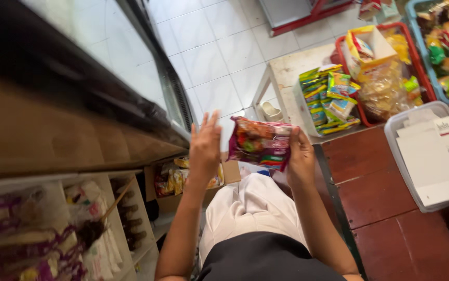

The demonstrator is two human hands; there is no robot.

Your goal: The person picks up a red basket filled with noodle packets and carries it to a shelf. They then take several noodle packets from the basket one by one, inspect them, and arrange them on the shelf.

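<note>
Snack packet (260, 143): right hand (300, 158) is gripping its right edge; left hand (205, 148) is hovering open, holding nothing. Handling: best supporting the limp left edge too.

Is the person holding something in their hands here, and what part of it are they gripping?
Yes. The right hand holds a colourful snack packet by its right edge. The left hand is open with fingers spread, beside the packet and not gripping it.

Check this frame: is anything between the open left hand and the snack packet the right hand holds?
Nothing visible. The left hand is open, fingers spread, just left of the purple snack packet; only floor shows in the gap between them. The right hand holds the packet's right edge.
</note>
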